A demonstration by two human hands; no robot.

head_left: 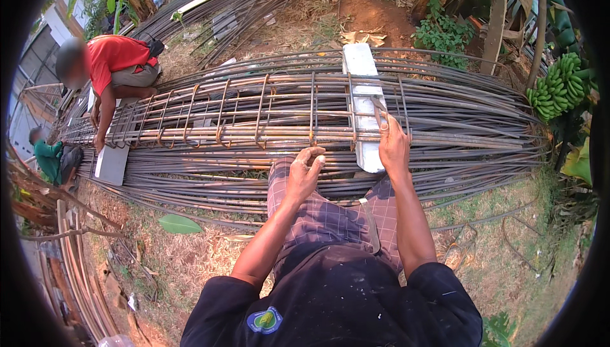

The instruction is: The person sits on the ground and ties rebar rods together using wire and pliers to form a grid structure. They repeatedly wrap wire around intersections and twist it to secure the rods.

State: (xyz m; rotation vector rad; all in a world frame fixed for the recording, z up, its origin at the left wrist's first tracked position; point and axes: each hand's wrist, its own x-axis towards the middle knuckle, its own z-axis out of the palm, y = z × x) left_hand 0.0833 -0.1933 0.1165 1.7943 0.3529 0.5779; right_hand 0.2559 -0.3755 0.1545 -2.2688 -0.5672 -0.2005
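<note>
A long rebar cage (pixel 264 109) of straight bars and square stirrups lies across in front of me. My right hand (pixel 395 147) is closed around the handles of pincers (pixel 379 107), over the cage near its right end. My left hand (pixel 305 172) is at the cage's near side, just below the corner of a stirrup (pixel 313 109). Its fingers are curled toward the thumb; anything between them is too small to make out. Beneath the cage, a white board (pixel 370 150) lies crosswise by my right hand.
Many loose steel bars (pixel 457 102) lie under and around the cage. A crouching person in red (pixel 117 61) reaches to its left part, above a pale block (pixel 112 164). Farther left sits a person in green (pixel 49 156). Green bananas (pixel 559 86) hang at right.
</note>
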